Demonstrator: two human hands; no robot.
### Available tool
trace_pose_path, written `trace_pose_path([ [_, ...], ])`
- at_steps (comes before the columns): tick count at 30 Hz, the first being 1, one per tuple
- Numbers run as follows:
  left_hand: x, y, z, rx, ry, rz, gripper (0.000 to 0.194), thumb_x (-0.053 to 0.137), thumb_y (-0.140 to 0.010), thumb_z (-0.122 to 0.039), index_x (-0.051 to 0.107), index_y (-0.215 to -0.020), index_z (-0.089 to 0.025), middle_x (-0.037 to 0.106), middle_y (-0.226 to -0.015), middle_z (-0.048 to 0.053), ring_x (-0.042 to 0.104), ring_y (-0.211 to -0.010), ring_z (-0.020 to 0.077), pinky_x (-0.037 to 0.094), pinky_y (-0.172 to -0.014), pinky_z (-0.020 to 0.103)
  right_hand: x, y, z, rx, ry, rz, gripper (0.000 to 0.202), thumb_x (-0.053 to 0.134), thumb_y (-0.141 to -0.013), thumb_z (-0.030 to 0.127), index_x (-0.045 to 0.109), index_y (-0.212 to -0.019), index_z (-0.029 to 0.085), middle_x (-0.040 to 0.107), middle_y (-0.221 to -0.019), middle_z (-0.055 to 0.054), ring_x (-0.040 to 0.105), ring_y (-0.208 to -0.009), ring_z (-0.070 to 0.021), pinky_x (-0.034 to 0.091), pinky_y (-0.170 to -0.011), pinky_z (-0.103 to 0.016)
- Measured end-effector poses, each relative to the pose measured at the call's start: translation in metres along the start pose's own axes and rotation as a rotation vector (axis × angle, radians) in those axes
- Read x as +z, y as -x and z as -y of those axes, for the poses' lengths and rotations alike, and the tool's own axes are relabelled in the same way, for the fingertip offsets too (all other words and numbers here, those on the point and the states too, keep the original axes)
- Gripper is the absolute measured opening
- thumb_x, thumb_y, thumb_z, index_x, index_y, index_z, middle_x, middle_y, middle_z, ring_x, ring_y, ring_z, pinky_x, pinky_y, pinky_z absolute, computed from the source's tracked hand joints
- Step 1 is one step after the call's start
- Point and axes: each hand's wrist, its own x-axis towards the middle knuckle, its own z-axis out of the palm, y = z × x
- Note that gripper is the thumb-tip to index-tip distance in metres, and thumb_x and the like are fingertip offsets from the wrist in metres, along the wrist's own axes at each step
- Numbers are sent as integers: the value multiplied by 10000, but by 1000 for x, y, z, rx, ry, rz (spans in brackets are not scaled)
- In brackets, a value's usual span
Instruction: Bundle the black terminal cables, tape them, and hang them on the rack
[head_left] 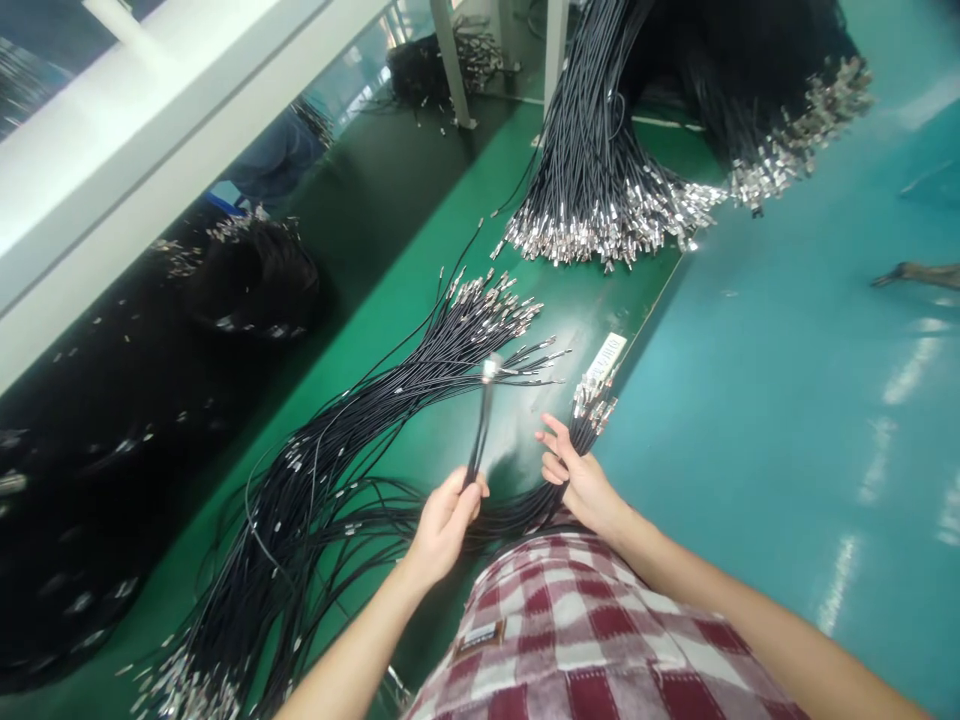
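Note:
Upright in my left hand (448, 518) are a few black cables (481, 435) with pale, blurred tips; the fingers are closed round them. To the right, my right hand (579, 475) has its thumb and fingers apart, palm and lower fingers against a bundle of black cables (585, 430) with silvery metal ends. Whether it grips that bundle is unclear. The bundle runs leftwards behind my left hand. Beyond my left hand, a long heap of black cables (360, 425) lies across the green surface, its metal ends fanned towards the upper right.
Large cable bundles (592, 150) with metal ends lie at the top right. A white label (606, 358) is stuck near the green surface's edge. A white frame (165, 130) crosses the upper left, with dark cable coils (255, 275) beneath. Red-checked cloth (585, 620) covers my lap.

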Motion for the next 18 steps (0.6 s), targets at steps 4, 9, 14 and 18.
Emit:
trace_pose_path([
  [4, 26, -8, 1, 28, -386, 75, 245, 379, -994, -360, 515, -867, -201, 453, -635, -23, 433, -562, 127, 318, -573, 250, -1, 3, -3, -18, 72, 122, 548, 873, -552, 570, 704, -911, 194, 568, -778, 13, 228, -457, -20, 239, -403, -208],
  [9, 58, -8, 13, 64, -630, 152, 245, 306, -997, -267, 536, -962, -192, 564, -736, 25, 567, -664, 177, 426, -644, 274, -4, 4, -4, -81, 365, 73, 529, 709, -712, 677, 562, -597, 182, 551, -744, -8, 303, -485, -67, 293, -454, -258],
  [14, 37, -19, 19, 209, -426, 146, 561, 731, -745, -487, 543, -1160, -160, 557, -1244, 142, 528, -1146, 273, 438, -989, 395, -4, 16, 4, -214, 551, 211, 547, 609, -799, 690, 518, -553, 210, 633, -911, -49, 526, -747, -170, 450, -748, -328],
  [18, -6, -25, 40, -173, -320, 602, 496, 828, -575, -398, 657, -993, -193, 681, -956, 1, 621, -877, 199, 495, -805, 298, 28, 32, 11, -8, 309, 485, 537, 593, -857, 624, 436, -549, 213, 448, -525, 26, 396, -492, -121, 399, -556, -285],
])
